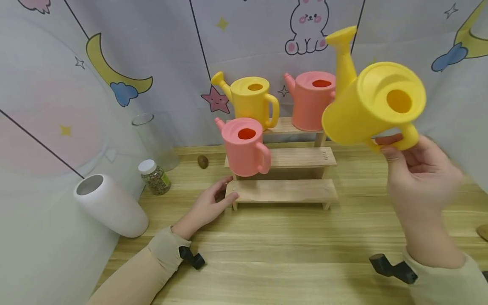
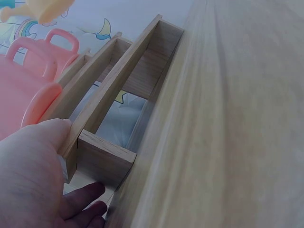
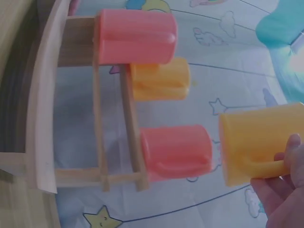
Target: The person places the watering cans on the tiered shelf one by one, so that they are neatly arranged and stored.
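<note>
My right hand (image 1: 423, 173) grips the handle of a yellow watering can (image 1: 366, 106), held up in the air to the right of a three-step wooden stand (image 1: 286, 190). The can tilts, its spout pointing up and left. My left hand (image 1: 207, 205) holds the left end of the stand's lowest step; the left wrist view shows its thumb against the board and its fingers (image 2: 83, 199) by the end leg. On the top step stand another yellow watering can (image 1: 249, 99) and a pink watering can (image 1: 310, 101). A second pink watering can (image 1: 244, 148) sits at the middle step's left end.
Left of the stand are a clear glass vase (image 1: 158, 140), a white-lidded jar (image 1: 155, 178) and a white vase (image 1: 114, 207). A small brown object (image 1: 203, 161) lies near the back curtain (image 1: 164, 55). Another brown object (image 1: 483, 231) shows at the table's right edge.
</note>
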Available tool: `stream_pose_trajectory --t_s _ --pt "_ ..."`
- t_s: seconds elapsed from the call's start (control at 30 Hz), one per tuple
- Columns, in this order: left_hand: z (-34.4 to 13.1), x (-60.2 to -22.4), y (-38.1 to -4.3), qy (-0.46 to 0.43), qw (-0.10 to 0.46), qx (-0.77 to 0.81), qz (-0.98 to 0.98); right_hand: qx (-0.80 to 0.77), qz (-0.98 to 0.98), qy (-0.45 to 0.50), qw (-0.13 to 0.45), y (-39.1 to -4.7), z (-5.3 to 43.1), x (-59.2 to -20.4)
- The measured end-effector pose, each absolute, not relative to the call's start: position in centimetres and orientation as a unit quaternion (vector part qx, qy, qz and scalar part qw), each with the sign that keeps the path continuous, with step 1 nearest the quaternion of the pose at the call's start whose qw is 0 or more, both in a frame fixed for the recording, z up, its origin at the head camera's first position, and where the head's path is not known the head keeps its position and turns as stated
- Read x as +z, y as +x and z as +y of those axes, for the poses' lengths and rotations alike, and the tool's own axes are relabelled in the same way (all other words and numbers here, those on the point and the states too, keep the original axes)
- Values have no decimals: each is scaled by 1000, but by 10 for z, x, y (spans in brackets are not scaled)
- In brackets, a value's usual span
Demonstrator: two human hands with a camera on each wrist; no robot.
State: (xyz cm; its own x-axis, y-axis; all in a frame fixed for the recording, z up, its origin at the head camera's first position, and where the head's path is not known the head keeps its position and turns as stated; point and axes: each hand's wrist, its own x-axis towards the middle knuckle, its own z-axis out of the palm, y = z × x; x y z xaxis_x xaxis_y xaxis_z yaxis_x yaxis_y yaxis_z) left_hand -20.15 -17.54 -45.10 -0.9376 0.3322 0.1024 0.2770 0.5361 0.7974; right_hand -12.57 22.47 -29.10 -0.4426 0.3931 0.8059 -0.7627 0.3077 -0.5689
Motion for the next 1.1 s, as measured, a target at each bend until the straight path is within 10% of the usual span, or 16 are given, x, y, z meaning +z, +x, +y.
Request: stream_pose_trajectory --t_s 1.1 --pt "-177 -453 -202 172 27 442 880 429 -813 103 380 -152 216 -345"
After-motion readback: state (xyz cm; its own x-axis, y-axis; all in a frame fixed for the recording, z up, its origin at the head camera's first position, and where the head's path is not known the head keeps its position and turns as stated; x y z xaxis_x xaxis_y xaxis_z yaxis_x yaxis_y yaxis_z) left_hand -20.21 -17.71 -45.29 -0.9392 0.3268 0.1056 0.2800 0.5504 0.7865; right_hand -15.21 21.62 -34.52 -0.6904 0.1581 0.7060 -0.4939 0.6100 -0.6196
